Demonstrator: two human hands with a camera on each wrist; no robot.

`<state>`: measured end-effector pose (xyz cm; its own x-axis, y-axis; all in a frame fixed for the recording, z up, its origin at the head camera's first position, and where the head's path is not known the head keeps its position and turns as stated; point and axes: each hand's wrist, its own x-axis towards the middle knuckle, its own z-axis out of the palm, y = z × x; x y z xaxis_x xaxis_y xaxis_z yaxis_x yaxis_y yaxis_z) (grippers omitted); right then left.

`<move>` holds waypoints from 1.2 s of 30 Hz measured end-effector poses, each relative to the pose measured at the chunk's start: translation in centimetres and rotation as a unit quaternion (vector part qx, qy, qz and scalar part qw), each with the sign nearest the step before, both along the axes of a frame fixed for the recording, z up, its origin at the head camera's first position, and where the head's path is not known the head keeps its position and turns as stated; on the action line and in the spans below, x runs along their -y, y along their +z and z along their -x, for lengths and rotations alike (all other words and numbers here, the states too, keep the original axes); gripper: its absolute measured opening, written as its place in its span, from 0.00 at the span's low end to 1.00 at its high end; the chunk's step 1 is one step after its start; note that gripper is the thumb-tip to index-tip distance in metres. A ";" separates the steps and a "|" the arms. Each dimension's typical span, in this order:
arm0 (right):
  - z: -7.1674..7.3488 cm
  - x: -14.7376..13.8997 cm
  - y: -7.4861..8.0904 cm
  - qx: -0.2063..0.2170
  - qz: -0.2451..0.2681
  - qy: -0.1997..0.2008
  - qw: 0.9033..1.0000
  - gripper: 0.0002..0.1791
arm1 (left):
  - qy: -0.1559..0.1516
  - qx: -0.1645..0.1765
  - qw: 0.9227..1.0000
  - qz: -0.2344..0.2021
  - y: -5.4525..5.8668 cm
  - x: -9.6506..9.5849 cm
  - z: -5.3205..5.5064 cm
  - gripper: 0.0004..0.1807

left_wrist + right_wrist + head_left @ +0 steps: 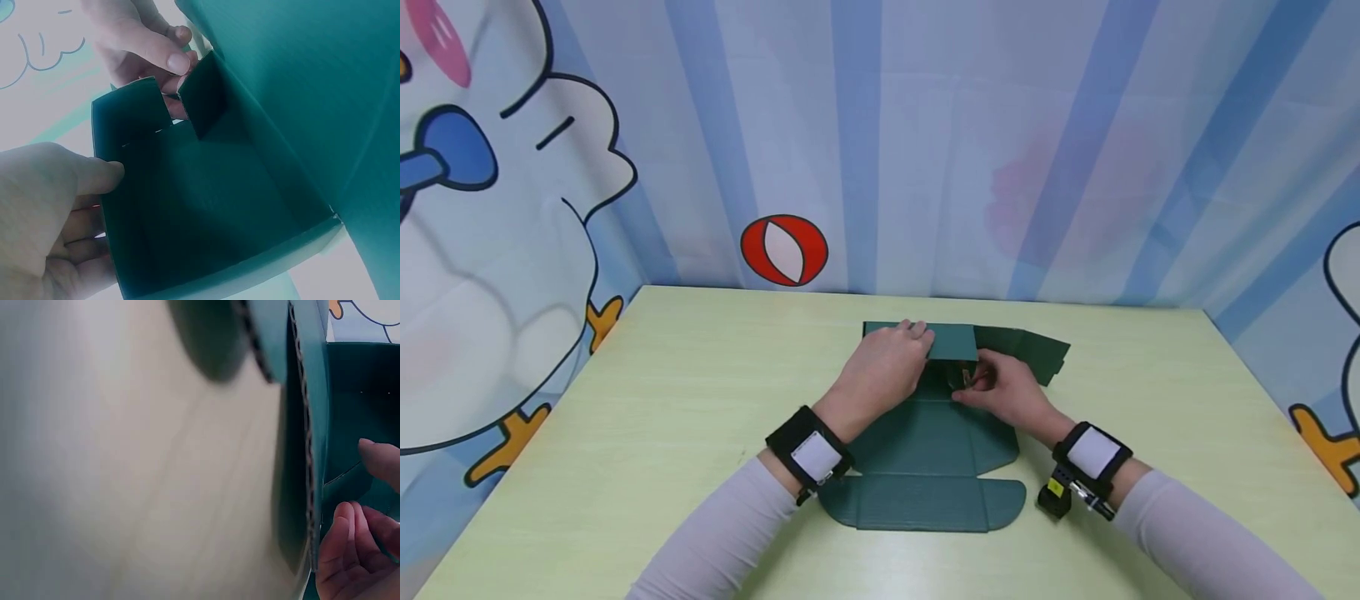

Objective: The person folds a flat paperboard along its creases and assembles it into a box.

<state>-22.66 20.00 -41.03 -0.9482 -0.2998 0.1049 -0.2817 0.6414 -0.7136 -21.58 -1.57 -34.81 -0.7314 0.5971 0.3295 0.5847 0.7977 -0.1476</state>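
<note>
A green cardboard box point(917, 437), partly folded up, lies on the table with its lid panel spread toward the person. My left hand point(883, 358) grips the far wall of the box; in the left wrist view its thumb hooks over the inside edge and the fingers stay outside. At the box's right end, my right hand point(1011, 396) has thumb and fingers curled at a small end flap point(203, 94). A second end flap point(134, 109) stands opposite, with a gap between them. The right wrist view shows the right fingers point(340, 544) beside a cardboard panel point(319, 425).
An unfolded side panel point(1026, 350) sticks out to the right behind my right hand. The lid's front strip point(921, 504) with rounded ends lies flat nearest the person. The pale table point(1150, 375) meets a striped curtain point(910, 167) at the back. Both wrists wear strapped camera bands.
</note>
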 end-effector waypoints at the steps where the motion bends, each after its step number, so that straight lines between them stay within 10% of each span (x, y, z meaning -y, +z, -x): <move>1: 0.0 0.0 0.0 -0.004 -0.004 0.002 1.000 0.19 | 0.001 0.001 1.000 0.001 0.0 0.0 0.0 0.17; 8: 0.3 -0.6 1.1 0.002 -0.055 0.035 0.998 0.14 | -0.004 0.000 1.000 -0.006 0.0 0.0 0.1 0.17; 23: 1.6 -3.9 9.0 -0.086 -0.133 0.042 0.987 0.17 | -0.009 -0.002 1.000 -0.008 0.0 0.0 0.1 0.17; 36: 2.6 -6.7 6.9 -0.060 -0.180 0.065 0.980 0.17 | -0.009 0.001 1.000 -0.007 -0.1 -0.1 0.0 0.17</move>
